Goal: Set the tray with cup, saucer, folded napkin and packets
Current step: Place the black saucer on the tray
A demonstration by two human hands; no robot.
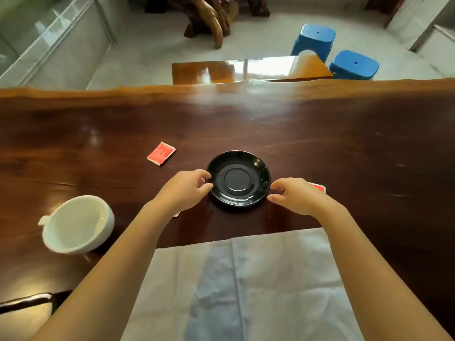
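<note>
A black saucer (238, 179) lies on the dark wooden table (344, 143) in front of me. My left hand (183, 189) pinches its left rim. My right hand (296, 195) touches its right rim with the fingers curled. A white cup (77, 223) stands tilted at the near left. One red packet (161, 153) lies left of the saucer; a second red packet (318, 187) peeks out behind my right hand. A pale napkin (246, 286) is spread flat at the near edge, under my forearms. No tray is in view.
A small pale scrap (176, 214) shows under my left wrist. Beyond the table's far edge stand a glossy wooden bench (221, 71) and two blue stools (314, 39). A dark chair part (27, 302) sits at the near left.
</note>
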